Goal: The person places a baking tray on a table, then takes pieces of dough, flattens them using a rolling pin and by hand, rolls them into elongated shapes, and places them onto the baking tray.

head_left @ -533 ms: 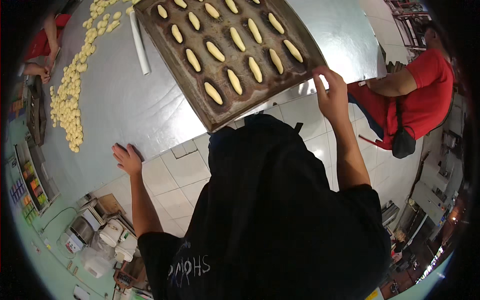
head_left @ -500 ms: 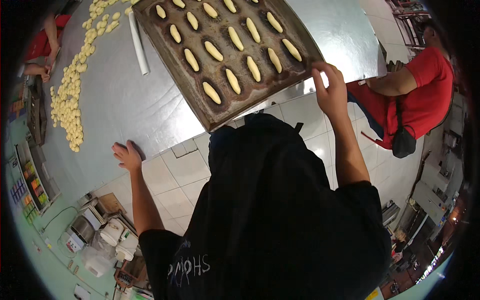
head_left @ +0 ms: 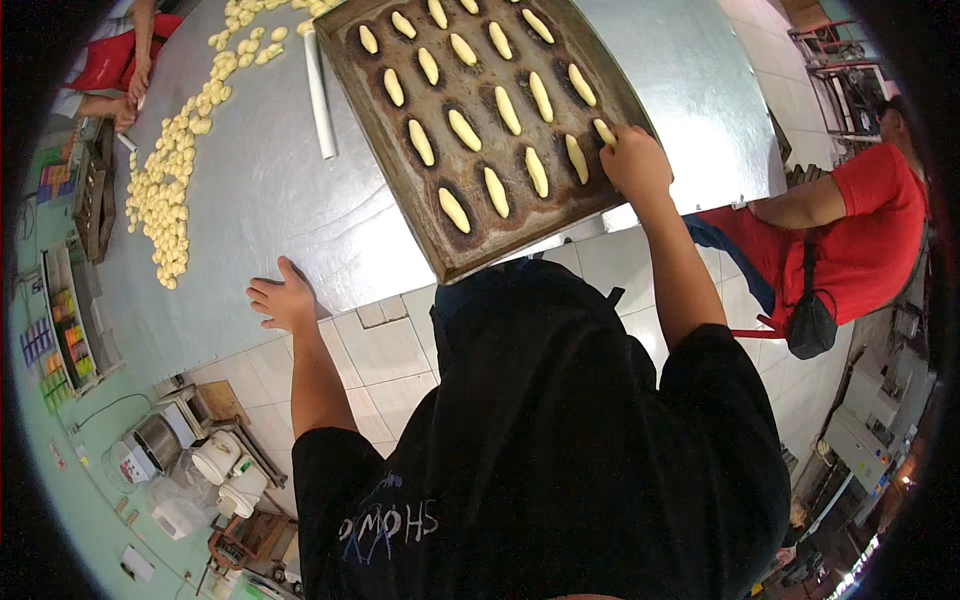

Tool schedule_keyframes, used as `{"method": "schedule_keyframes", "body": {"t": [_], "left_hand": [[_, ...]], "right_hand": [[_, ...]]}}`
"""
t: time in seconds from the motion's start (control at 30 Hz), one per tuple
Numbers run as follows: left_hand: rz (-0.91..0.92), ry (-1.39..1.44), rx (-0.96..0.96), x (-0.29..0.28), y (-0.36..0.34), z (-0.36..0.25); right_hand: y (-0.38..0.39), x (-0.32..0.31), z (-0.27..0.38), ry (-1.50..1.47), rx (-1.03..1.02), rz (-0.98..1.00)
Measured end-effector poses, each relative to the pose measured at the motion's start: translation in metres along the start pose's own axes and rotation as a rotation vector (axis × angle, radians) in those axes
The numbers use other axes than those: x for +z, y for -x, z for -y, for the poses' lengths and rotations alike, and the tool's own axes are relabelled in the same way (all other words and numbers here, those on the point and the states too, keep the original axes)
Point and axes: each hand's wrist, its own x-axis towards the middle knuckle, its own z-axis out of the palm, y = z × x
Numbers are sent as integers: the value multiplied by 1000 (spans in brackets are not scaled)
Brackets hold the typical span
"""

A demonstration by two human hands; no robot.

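A large dark baking tray (head_left: 530,232) lies at an angle on the metal table, its near corner by the table's front edge. Rows of slim, pale dough sticks (head_left: 507,110) rest on it, several in all. My right hand (head_left: 638,165) is over the tray's right side, fingers closed around the near end of one dough stick (head_left: 604,130); the thumb and fingertips are partly hidden. Over to the left, my left hand (head_left: 284,296) rests on the table's front edge with its fingers spread, holding nothing.
On the metal table (head_left: 270,200), many small dough pieces (head_left: 175,165) form a long heap at left. A white rod (head_left: 320,95) lies left of the tray. Another person's hands (head_left: 125,108) work at the far left. A person in a red shirt (head_left: 875,225) is at right.
My right hand has moved from beside the tray's right corner onto a dough stick, and its fingers have closed. The whole view has shifted slightly; my left hand stays at the table edge.
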Motion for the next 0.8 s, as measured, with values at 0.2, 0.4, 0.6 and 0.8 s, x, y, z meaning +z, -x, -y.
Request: {"method": "schedule_keyframes", "body": {"t": [0.2,0.4,0.6,0.8], "left_hand": [[5,38,3,-13,0,-1],[-20,48,-9,-17,2,9],[23,86,-46,-31,1,15],[35,122,-8,-36,-2,29]], "right_hand": [[4,-4,13,-51,81,70],[26,-2,9,54,58,15],[46,-9,15,-19,-64,-85],[69,1,14,-88,-158,-210]]}}
